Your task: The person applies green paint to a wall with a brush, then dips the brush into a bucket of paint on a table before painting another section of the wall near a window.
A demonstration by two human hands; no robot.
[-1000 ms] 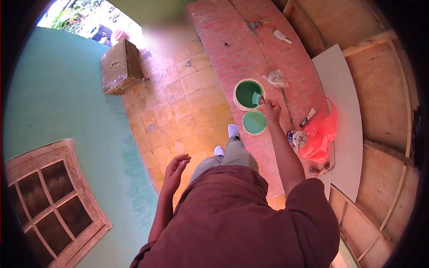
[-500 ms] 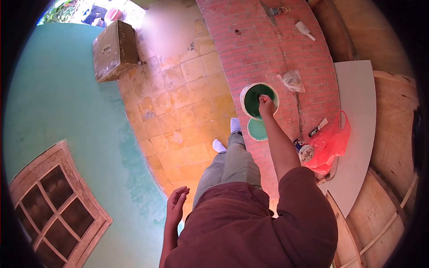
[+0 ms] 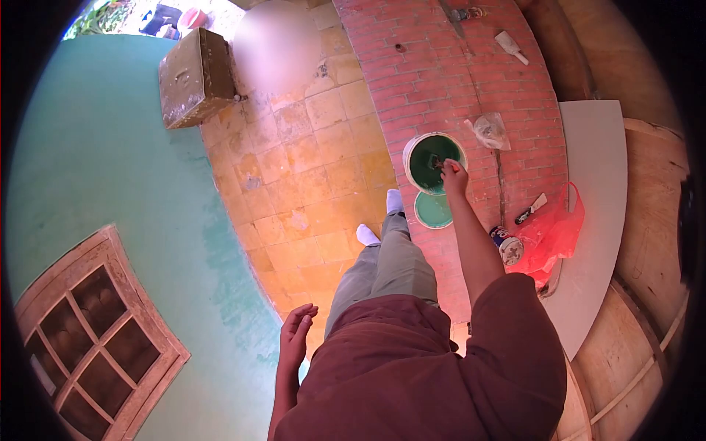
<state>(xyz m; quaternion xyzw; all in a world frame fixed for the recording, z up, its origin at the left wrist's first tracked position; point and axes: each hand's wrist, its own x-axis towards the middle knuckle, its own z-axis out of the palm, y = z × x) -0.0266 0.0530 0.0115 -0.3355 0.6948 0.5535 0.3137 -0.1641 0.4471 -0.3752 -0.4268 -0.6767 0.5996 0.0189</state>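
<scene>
A white bucket (image 3: 407, 165) of dark green paint (image 3: 423, 175) sits on the red brick-patterned surface (image 3: 412, 95). Over its right side, my right hand (image 3: 455, 176) is closed around the orange handle of a small paintbrush (image 3: 437, 162). The brush head is over the paint, inside the rim. Beside the bucket, on my side, lies a round lid (image 3: 433, 212) coated with lighter green. My left hand (image 3: 296, 331) hangs at my left side near the teal wall (image 3: 243, 323), fingers loosely bent and apart, with nothing in them.
Right of the bucket are a clear plastic bag (image 3: 490, 132), a scraper (image 3: 531, 209), a can (image 3: 507, 247) and a red plastic bag (image 3: 544, 239). A white-bladed tool (image 3: 511, 48) lies farther off. A brown box (image 3: 193, 79) juts from the wall above the yellow tiled floor (image 3: 312, 187).
My right hand has shifted from over the paint towards the bucket's right rim, and the brush head now shows. The view has shifted slightly. My left hand stays hanging.
</scene>
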